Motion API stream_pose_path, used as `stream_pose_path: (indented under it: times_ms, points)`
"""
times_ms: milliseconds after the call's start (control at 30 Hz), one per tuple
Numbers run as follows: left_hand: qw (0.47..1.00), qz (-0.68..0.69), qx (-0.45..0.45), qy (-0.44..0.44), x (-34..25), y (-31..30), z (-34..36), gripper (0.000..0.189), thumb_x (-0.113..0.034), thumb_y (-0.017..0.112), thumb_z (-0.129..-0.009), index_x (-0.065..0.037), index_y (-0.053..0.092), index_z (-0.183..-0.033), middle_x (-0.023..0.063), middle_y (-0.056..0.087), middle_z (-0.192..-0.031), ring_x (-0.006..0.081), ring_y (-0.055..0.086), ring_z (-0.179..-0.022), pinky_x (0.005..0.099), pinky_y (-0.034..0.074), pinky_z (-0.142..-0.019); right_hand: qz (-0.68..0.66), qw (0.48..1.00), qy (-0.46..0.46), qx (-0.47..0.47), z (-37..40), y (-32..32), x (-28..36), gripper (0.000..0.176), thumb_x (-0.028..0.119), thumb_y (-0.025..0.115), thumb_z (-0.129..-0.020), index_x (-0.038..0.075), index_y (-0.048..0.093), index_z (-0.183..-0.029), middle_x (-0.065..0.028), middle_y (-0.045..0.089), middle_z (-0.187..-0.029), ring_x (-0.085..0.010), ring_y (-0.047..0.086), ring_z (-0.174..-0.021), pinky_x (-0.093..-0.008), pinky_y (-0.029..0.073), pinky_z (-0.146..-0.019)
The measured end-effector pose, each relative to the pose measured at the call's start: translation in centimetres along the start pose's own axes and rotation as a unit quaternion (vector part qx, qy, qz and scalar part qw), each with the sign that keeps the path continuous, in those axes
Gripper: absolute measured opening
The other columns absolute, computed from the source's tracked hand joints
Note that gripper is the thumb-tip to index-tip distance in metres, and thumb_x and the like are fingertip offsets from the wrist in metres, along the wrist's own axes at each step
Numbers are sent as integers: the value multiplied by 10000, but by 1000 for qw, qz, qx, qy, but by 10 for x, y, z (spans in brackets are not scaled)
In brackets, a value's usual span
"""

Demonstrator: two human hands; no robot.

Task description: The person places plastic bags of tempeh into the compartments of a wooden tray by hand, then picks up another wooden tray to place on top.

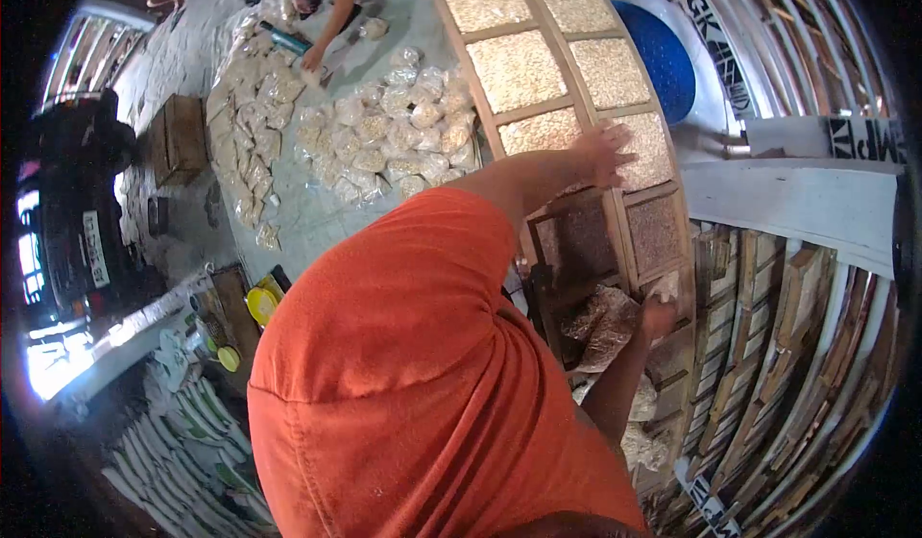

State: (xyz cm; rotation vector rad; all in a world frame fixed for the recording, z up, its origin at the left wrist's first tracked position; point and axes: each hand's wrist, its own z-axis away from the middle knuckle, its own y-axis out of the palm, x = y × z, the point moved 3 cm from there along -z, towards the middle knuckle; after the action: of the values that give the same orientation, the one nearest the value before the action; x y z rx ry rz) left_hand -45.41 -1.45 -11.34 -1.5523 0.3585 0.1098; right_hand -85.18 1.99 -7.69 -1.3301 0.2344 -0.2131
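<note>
My left hand (pixel 605 154) is stretched out with its fingers spread, over the pale beans or grains (pixel 642 158) that fill a compartment of a wooden tray (pixel 582 86). Closer to my body, my right hand (pixel 660 315) is closed on the gathered end of a clear plastic bag (pixel 605 327). That bag lies crumpled across the near part of the trays, and its contents are hard to make out. Between my two hands are darker compartments (pixel 655 231) without the pale filling. Several filled compartments (pixel 519 67) extend beyond my left hand.
Many filled plastic bags (pixel 399 120) lie on the floor to my left, where another person (pixel 331 0) reaches among them. A blue tub (pixel 658 62) stands beyond the trays. Slatted wooden racks (pixel 749 317) line the far side. A wooden crate (pixel 179 139) sits behind me.
</note>
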Motion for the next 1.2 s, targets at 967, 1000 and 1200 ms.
stream_pose_path:
  times_ms: [967, 1000, 1200]
  points:
    - [788, 530, 221, -220, 28, -79, 103, 701, -448, 789, -922, 135, 630, -1277, 225, 699, -1261, 295, 677, -1115, 393, 538, -975, -801, 405, -55, 438, 140, 17, 199, 510, 279, 726, -995, 24, 565, -1406, -103, 696, -1263, -238, 685, -1105, -447, 556, -1007]
    - [805, 541, 150, -190, 33, -72, 95, 768, -466, 821, -875, 145, 603, -1286, 214, 721, -1158, 268, 694, -965, 396, 556, -854, -811, 398, -44, 427, 146, 14, 210, 503, 270, 718, -998, 23, 563, -1408, -101, 698, -1258, -239, 684, -1100, -442, 553, -1008]
    - [972, 216, 40, -83, 105, -39, 91, 686, -360, 734, -925, -43, 471, -1474, 257, 653, -1288, 401, 707, -1044, 478, 569, -849, -465, 873, -143, 42, 107, 63, 184, 382, 168, 598, -1023, 28, 563, -1377, -168, 696, -1226, -338, 693, -1073, -465, 539, -935]
